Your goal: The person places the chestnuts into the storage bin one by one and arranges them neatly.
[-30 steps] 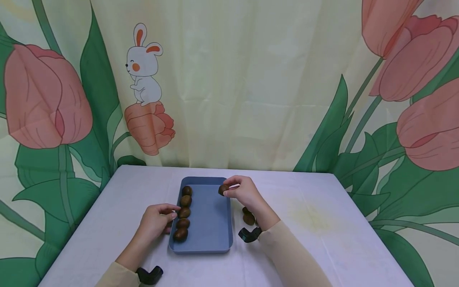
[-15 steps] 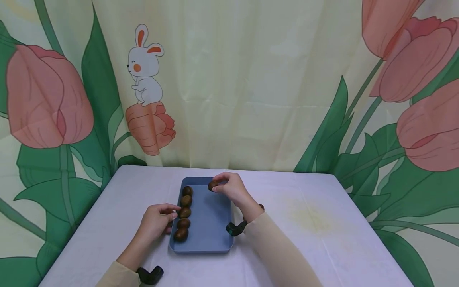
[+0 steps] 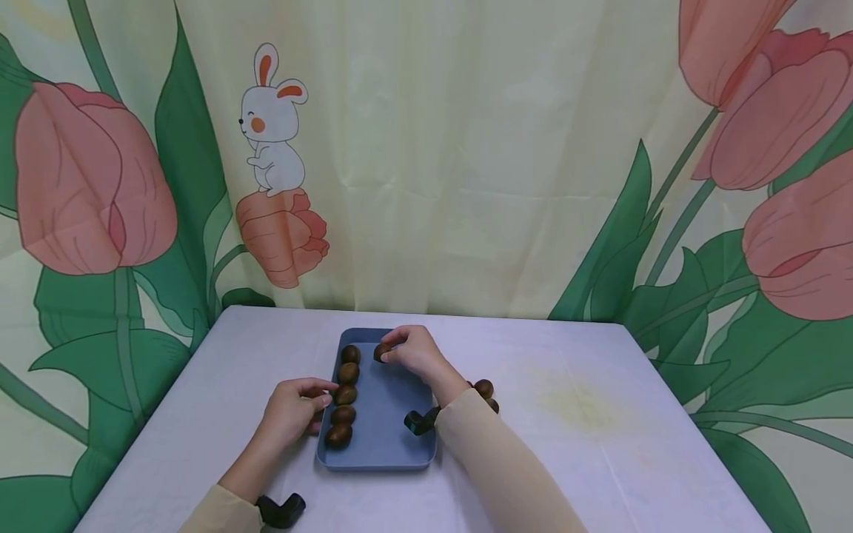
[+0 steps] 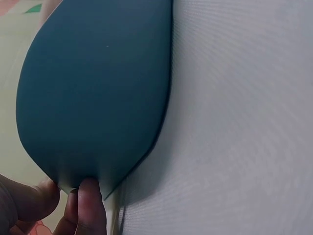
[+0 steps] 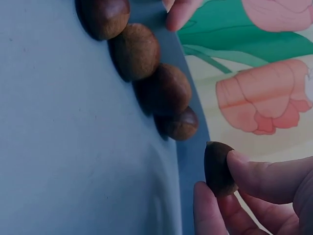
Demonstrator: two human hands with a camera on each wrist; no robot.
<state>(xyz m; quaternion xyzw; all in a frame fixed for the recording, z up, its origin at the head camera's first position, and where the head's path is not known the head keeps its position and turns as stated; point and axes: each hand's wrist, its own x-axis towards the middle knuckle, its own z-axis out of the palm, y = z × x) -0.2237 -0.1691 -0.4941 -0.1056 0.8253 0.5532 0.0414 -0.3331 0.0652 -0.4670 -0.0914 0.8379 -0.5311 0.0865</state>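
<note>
A blue-grey tray (image 3: 383, 468) lies on the table with a row of several brown chestnuts (image 3: 345, 394) along its left side. My right hand (image 3: 418, 354) pinches one more chestnut (image 5: 218, 169) between thumb and fingertips, above the far part of the tray, right of the row's far end. At the tray's left edge is my left hand (image 3: 288, 411). In the left wrist view its thumb and fingers (image 4: 91, 205) grip the tray's edge, seen against the outer wall; part of that grip is hidden.
Several more chestnuts (image 3: 484, 389) lie on the white tablecloth (image 3: 586, 459) right of the tray, partly hidden by my right forearm. A curtain (image 3: 453, 163) printed with tulips and a rabbit hangs behind the table. Each wrist carries a black device (image 3: 281, 511).
My right hand has moved left over the tray, carrying the chestnut from the right rim towards the row's far end. The left hand stays at the tray's left edge.
</note>
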